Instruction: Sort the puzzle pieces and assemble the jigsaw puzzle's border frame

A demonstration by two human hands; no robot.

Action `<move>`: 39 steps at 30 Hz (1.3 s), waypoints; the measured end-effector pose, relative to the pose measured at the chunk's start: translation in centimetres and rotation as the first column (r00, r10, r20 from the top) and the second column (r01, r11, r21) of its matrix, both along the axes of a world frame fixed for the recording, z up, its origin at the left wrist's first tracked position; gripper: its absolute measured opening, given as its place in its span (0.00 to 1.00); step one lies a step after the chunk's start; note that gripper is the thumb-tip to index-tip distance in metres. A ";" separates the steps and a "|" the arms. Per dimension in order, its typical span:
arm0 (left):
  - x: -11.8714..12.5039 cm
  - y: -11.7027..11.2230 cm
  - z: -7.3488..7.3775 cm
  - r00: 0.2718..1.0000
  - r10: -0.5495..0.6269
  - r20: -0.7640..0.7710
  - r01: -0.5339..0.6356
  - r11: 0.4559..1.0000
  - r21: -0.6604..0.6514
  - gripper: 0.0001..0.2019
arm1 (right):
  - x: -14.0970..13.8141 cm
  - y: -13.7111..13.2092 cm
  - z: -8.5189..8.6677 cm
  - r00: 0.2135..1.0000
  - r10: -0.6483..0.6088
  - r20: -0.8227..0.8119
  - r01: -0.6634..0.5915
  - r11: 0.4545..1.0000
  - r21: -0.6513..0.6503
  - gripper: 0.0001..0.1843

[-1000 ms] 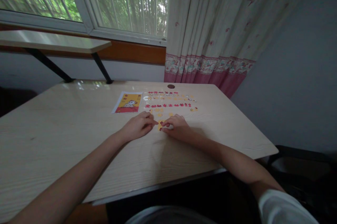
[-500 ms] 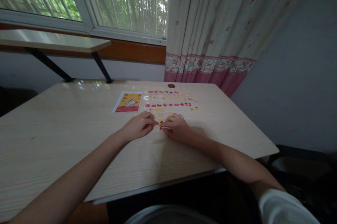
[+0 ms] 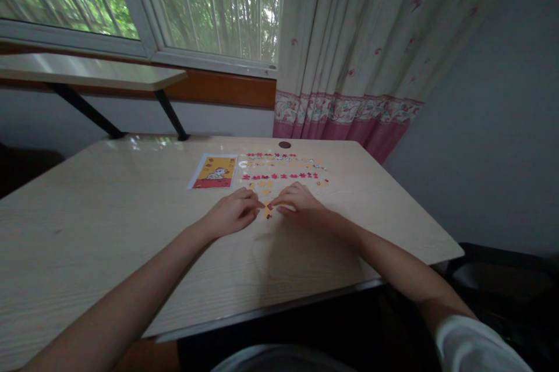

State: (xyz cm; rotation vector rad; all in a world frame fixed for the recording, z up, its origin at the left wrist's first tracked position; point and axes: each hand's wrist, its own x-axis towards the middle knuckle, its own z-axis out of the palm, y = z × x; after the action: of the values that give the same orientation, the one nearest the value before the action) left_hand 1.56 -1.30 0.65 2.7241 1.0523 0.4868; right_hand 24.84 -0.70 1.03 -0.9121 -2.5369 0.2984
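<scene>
Small joined jigsaw puzzle pieces (image 3: 268,213), yellow with dark red marks, lie on the table between my hands. My left hand (image 3: 233,212) rests at their left side, its other fingers curled while the index fingertip holds the pieces down. From the right, my right hand (image 3: 301,206) reaches in with its index fingertip at the pieces' upper right edge. Its thumb is apart from the fingers, and no piece shows between them. Just beyond the hands lie loose yellow pieces (image 3: 265,192) and a row of red pieces (image 3: 279,176).
A picture card (image 3: 213,172) with a white animal on yellow and red lies left of the loose pieces. More rows of pieces (image 3: 279,158) are farther back, near a round dark hole cover (image 3: 285,145). A raised shelf (image 3: 100,72) stands at the back left, and a curtain (image 3: 345,69) hangs behind.
My right hand has drawn slightly right and its thumb has parted from the fingers, showing more of the joined pieces. The left hand has stayed nearly still. The view has shifted slightly.
</scene>
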 end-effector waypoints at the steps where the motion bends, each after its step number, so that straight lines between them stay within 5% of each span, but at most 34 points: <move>1: 0.1 0.0 -0.1 1.000 0.012 0.005 -0.012 1.000 0.003 0.14 | 0.5 0.4 0.6 1.000 0.000 -0.003 0.000 1.000 -0.002 0.11; 6: 0.8 -0.2 -0.7 0.994 0.105 0.040 -0.106 0.994 0.017 0.14 | 3.6 1.9 2.1 0.998 0.018 0.058 -0.015 0.999 -0.049 0.09; 11: 1.4 -0.4 -0.9 0.992 0.123 0.033 -0.124 0.992 0.024 0.15 | 5.7 2.2 0.2 0.997 -0.027 0.075 0.032 0.997 -0.065 0.16; 16: 1.3 -0.3 -1.1 0.991 0.132 0.021 -0.132 0.991 0.014 0.14 | 6.0 1.7 -1.2 0.996 -0.036 0.087 0.042 0.997 -0.070 0.22; 28: 1.2 -0.1 -1.1 0.986 0.167 0.004 -0.167 0.986 0.028 0.16 | 6.2 2.0 -1.4 0.998 -0.047 0.047 0.050 0.997 -0.058 0.20; 35: -0.7 1.1 -0.6 0.953 0.302 0.017 -0.302 0.950 0.082 0.17 | 10.8 3.6 -0.3 0.941 -0.338 -0.030 0.339 0.935 0.101 0.11; 39: -1.3 1.5 -0.6 0.939 0.343 0.031 -0.344 0.934 0.097 0.17 | 12.7 4.2 -0.5 0.933 -0.360 0.031 0.356 0.930 0.090 0.12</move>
State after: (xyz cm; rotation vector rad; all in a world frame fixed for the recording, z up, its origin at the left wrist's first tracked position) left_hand 0.31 0.25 0.08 2.6203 1.5519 0.6239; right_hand 37.56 3.54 0.57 -1.3350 -2.3419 0.0591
